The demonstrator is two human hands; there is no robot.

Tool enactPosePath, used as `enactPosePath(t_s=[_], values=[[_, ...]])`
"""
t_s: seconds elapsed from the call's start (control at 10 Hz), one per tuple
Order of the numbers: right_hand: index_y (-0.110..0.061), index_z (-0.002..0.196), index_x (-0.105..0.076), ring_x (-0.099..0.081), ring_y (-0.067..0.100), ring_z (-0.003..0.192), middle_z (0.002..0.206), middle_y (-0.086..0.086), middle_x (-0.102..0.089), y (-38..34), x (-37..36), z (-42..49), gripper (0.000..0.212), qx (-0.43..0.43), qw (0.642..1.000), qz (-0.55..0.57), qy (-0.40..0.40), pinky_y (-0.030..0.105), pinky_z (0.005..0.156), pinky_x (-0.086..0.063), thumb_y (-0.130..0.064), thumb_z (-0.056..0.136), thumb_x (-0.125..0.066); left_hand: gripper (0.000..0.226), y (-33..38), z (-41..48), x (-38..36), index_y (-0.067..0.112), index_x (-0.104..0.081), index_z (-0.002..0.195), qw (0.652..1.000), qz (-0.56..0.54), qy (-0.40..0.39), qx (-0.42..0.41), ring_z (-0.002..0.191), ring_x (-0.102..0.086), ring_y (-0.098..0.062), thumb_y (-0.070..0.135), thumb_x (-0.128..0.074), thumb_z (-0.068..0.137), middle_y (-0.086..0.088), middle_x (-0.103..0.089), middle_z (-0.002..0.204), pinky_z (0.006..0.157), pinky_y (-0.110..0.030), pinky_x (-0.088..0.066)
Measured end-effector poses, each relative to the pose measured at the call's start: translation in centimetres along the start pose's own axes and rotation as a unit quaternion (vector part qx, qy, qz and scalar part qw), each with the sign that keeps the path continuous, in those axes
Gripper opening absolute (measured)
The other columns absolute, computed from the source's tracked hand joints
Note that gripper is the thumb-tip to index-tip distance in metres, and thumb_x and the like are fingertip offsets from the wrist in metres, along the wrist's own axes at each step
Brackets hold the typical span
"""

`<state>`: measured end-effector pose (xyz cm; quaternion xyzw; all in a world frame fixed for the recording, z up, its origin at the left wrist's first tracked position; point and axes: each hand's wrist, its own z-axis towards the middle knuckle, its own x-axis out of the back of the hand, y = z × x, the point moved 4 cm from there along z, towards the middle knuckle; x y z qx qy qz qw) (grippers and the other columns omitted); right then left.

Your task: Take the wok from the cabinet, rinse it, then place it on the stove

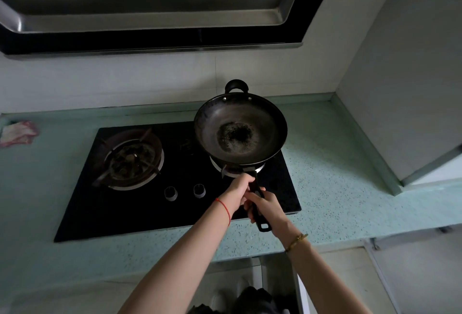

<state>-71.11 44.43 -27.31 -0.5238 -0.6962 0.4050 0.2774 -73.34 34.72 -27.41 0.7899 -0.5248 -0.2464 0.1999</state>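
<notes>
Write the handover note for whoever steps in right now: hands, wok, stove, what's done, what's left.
Left hand: closed on the wok's long handle, near the pan end.
Right hand: closed on the same handle, further back toward the end loop.
Wok: over the right burner of the stove, upright; whether it sits fully on the support cannot be told. Dark residue or water in its bottom.
Left burner: bare. Both knobs untouched.
Done: wok is out and brought to the stove; rinsing cannot be confirmed.
Left: settle the wok on the burner, let go.
</notes>
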Motion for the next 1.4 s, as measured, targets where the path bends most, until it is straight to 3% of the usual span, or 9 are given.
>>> enactPosePath(t_s=[0.1, 0.3, 0.5, 0.6, 0.7, 0.8, 1.1, 1.3, 1.4], values=[[0.002, 0.087, -0.063, -0.054, 0.015, 0.041, 0.062, 0.008, -0.063, 0.1, 0.0, -0.1, 0.025, -0.003, 1.000, 0.008, 0.010, 0.025, 0.038, -0.046, -0.021, 0.096, -0.063, 0.022, 0.0, -0.1, -0.3, 0.011, -0.044, 0.074, 1.000, 0.008, -0.011, -0.010, 0.074, -0.056, -0.024, 0.022, -0.048, 0.092, -0.009, -0.064, 0.080, 0.052, -0.025, -0.028], [0.004, 0.105, -0.059, -0.058, 0.020, 0.047, 0.071, 0.013, -0.065, -0.1, 0.0, -0.3, 0.027, 0.008, 0.999, 0.005, 0.037, 0.028, 0.042, -0.049, -0.022, 0.099, -0.056, 0.022, -1.2, -1.2, 0.8, 0.010, -0.063, 0.088, 0.998, 0.012, 0.044, -0.037, 0.051, -0.055, -0.012, 0.031, -0.067, 0.087, -0.001, -0.055, 0.060, 0.041, -0.019, -0.043], [-0.003, 0.100, -0.057, -0.060, 0.015, 0.047, 0.073, 0.011, -0.061, 0.1, 0.3, 0.0, 0.031, 0.000, 0.997, 0.041, 0.065, 0.025, 0.038, -0.046, -0.028, 0.105, -0.040, 0.039, -3.1, -2.3, 0.3, 0.003, -0.066, 0.119, 0.992, -0.121, -0.010, -0.040, 0.067, -0.065, -0.018, 0.032, -0.059, 0.095, -0.007, -0.069, 0.081, 0.046, -0.021, -0.050], [-0.002, 0.112, -0.060, -0.067, 0.021, 0.068, 0.089, 0.013, -0.066, 0.5, 0.5, 0.6, 0.035, -0.004, 0.997, 0.040, 0.068, 0.025, 0.041, -0.049, -0.030, 0.105, -0.041, 0.042, -3.5, -2.6, 0.1, 0.005, -0.064, 0.125, 0.991, -0.128, -0.021, -0.040, 0.074, -0.063, -0.021, 0.034, -0.053, 0.097, -0.015, -0.068, 0.108, 0.047, -0.023, -0.046], [-0.003, 0.122, -0.060, -0.067, 0.031, 0.102, 0.112, 0.017, -0.068, 0.9, 0.5, 1.1, 0.037, -0.015, 0.997, 0.040, 0.071, 0.036, 0.068, -0.060, -0.030, 0.103, -0.044, 0.044, -3.6, -2.7, -0.4, 0.007, -0.061, 0.129, 0.991, -0.131, -0.024, -0.035, 0.082, -0.063, -0.024, 0.037, -0.048, 0.099, -0.017, -0.063, 0.127, 0.056, -0.025, -0.049], [-0.004, 0.123, -0.061, -0.064, 0.031, 0.112, 0.119, 0.018, -0.068, 1.3, 0.5, 1.8, 0.036, -0.025, 0.996, 0.052, 0.072, 0.047, 0.101, -0.052, -0.027, 0.101, -0.046, 0.046, -3.8, -2.6, -0.7, 0.009, -0.061, 0.130, 0.988, -0.148, -0.037, -0.024, 0.104, -0.061, -0.028, 0.040, -0.047, 0.099, -0.016, -0.062, 0.131, 0.085, -0.035, -0.048], [0.000, 0.118, -0.062, -0.063, 0.033, 0.112, 0.117, 0.021, -0.067, 1.4, 0.6, 2.1, 0.038, -0.039, 0.996, 0.026, 0.070, 0.047, 0.102, -0.050, -0.030, 0.100, -0.046, 0.048, -4.4, -1.5, -0.7, 0.006, -0.064, 0.124, 0.981, -0.191, -0.016, -0.026, 0.115, -0.064, -0.032, 0.043, -0.056, 0.094, -0.017, -0.067, 0.124, 0.099, -0.045, -0.051], [-0.001, 0.115, -0.064, -0.067, 0.036, 0.106, 0.111, 0.020, -0.070, 1.0, 1.8, 1.2, 0.042, -0.031, 0.996, -0.048, 0.062, 0.050, 0.096, -0.055, -0.036, 0.097, -0.050, 0.036, -4.3, -2.4, 0.7, 0.007, -0.068, 0.115, 0.982, -0.117, 0.067, -0.129, 0.097, -0.070, -0.022, 0.036, -0.056, 0.096, -0.011, -0.073, 0.109, 0.087, -0.033, -0.056], [-0.007, 0.119, -0.061, -0.067, 0.030, 0.104, 0.112, 0.014, -0.069, 0.7, 3.3, 0.0, 0.040, 0.006, 0.993, -0.060, 0.097, 0.048, 0.097, -0.054, -0.038, 0.098, -0.048, 0.037, -4.3, -3.8, 1.9, 0.012, -0.060, 0.129, 0.968, -0.094, 0.105, -0.208, 0.108, -0.064, -0.017, 0.031, -0.055, 0.097, -0.004, -0.067, 0.123, 0.096, -0.031, -0.050]])
